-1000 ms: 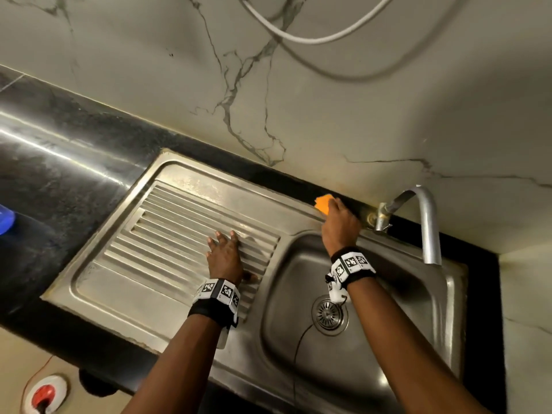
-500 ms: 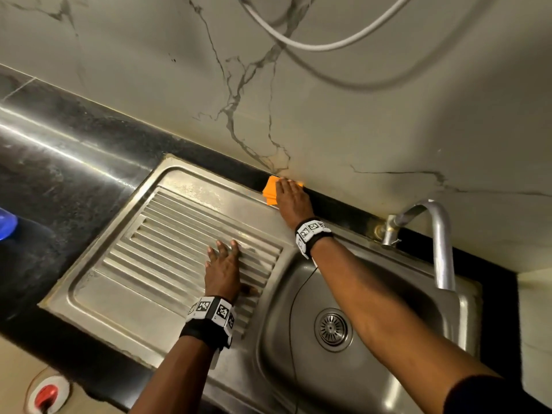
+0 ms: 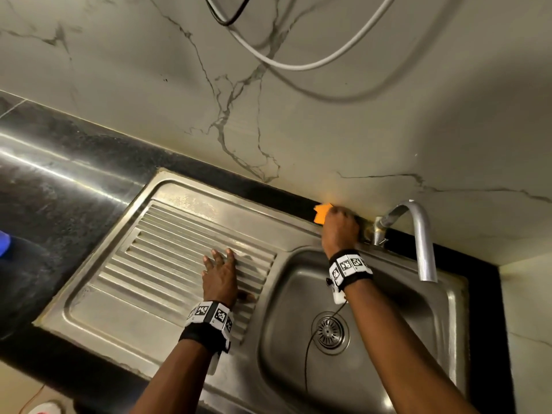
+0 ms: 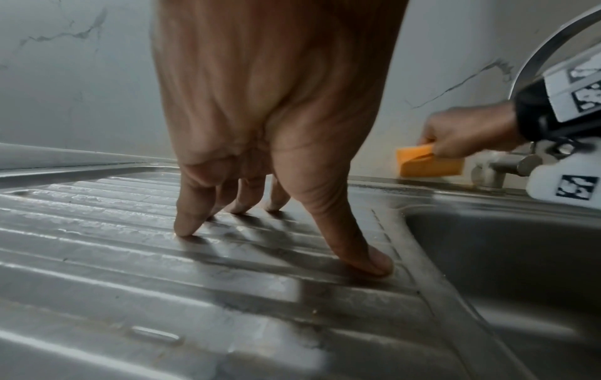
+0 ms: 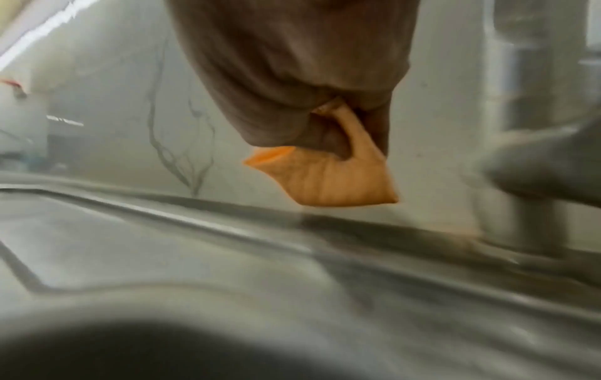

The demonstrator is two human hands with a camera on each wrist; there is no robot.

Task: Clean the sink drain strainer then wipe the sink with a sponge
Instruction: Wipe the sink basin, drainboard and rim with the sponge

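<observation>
Back rightward along the sink's rear ledge [image 3: 254, 204] has come the right hand [image 3: 340, 228], fingers curled round the orange sponge [image 3: 322, 213], now just left of the tap base [image 3: 377, 234]. Left hand [image 3: 220, 277] rests spread on the drainboard [image 3: 167, 249]; the strainer [image 3: 329, 332] sits in the basin.

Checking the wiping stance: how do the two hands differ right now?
The left hand rests spread on the ribbed drainboard, holding nothing; the right hand grips the orange sponge. Left is beside the basin, right at the back rim by the tap. Both wear marker wristbands.
</observation>
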